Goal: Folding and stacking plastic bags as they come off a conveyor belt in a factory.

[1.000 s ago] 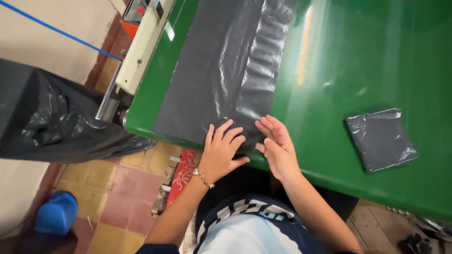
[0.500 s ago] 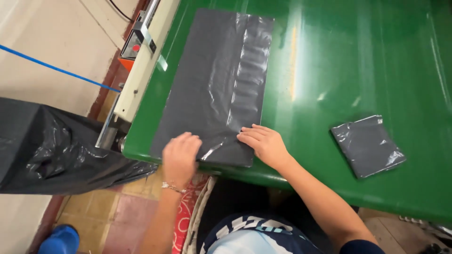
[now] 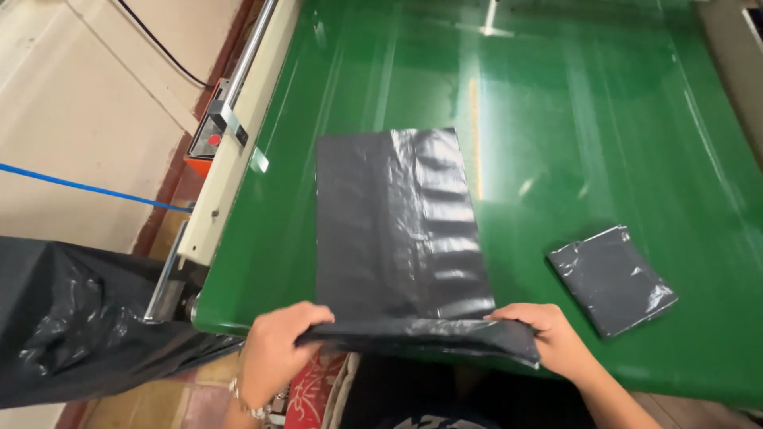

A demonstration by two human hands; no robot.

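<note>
A flat black plastic bag lies lengthwise on the green table. Its near end is lifted off the table edge and curls over in a fold. My left hand grips the left corner of that lifted end, with a bracelet at the wrist. My right hand grips the right corner. Both hands hold the end level, just past the table's near edge.
A small folded black bag sits on the table to the right. A cream machine bar with a red-orange control box runs along the table's left side. A large black bag bulges at lower left. A blue cord crosses the floor.
Both hands went from pressing flat on the bag's near end to gripping its two corners and lifting that end up off the table. The view tilted further over the table.
</note>
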